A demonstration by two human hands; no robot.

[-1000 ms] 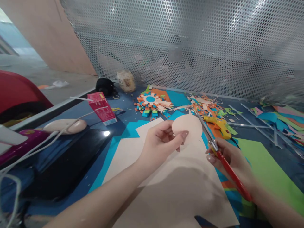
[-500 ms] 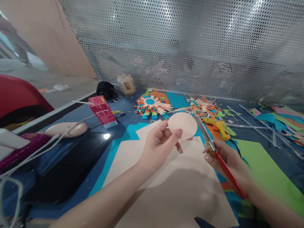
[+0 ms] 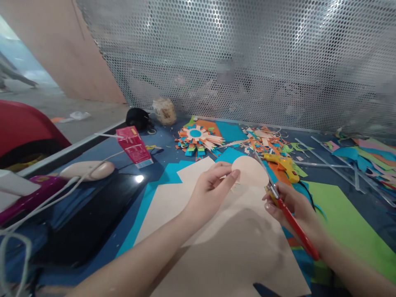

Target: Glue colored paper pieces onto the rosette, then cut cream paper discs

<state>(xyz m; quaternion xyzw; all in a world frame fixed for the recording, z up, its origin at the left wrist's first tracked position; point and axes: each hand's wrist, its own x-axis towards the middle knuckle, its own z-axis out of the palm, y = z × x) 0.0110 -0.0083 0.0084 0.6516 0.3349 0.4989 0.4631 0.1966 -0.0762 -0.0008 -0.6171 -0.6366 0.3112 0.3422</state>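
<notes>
Between the thumb and fingers of my left hand [image 3: 213, 187] is a cream paper disc [image 3: 251, 171], pinched at its left edge. My right hand [image 3: 292, 206] is closed around red-handled scissors [image 3: 292, 220], whose blades point up and away along the disc's right edge. Whether the blades are cutting into the paper I cannot tell. Under both hands lies a large cream sheet [image 3: 229, 255] on top of blue paper [image 3: 148, 198]. Beyond the disc sits a layered, fringed paper flower [image 3: 195, 134] with a blue centre.
A yellow glue gun [image 3: 284, 166] lies just past my right hand, near green paper [image 3: 343, 214] and paper scraps [image 3: 266, 139]. Clear sticks [image 3: 337, 159] are at the right. To the left are a red drink carton [image 3: 134, 146], a dark tablet-like slab [image 3: 93, 222] and white cables [image 3: 46, 202].
My left hand has brought the paper disc right and slightly down, so its edge now meets the scissors' blades. My right hand has barely moved.
</notes>
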